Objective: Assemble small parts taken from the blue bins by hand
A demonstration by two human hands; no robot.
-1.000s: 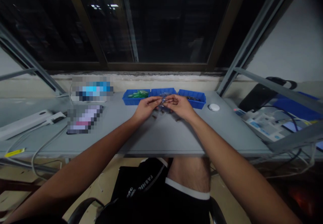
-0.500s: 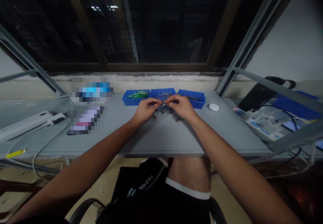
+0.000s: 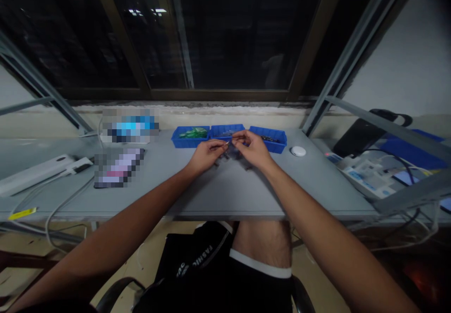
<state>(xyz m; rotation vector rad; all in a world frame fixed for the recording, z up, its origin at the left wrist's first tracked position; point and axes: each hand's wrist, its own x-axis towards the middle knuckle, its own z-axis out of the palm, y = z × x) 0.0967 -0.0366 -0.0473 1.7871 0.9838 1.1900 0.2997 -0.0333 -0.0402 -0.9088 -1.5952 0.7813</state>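
My left hand [image 3: 208, 154] and my right hand [image 3: 252, 147] meet over the desk, fingertips pinched close together. Between them is something small with a metallic glint, too tiny to name. Several small dark metal pieces [image 3: 247, 167] lie on the desk just below the hands. Behind stand three blue bins in a row. Green items fill the left bin [image 3: 190, 144]. Clear, thin pieces show in the middle bin [image 3: 227, 127], partly hidden by my fingers. Dark metal parts lie in the right bin [image 3: 278, 148], beside my right hand.
A round white object [image 3: 298, 151] sits right of the bins. On the left are a blurred phone [image 3: 120, 168], a long white device [image 3: 37, 176] and cables. A white power strip [image 3: 366, 176] and a black bag [image 3: 362, 132] are at the right, by the metal frame.
My fingertips have shifted slightly, and the left hand sits a little lower. Both hands keep their pinch over the same spot; the bins stay put.
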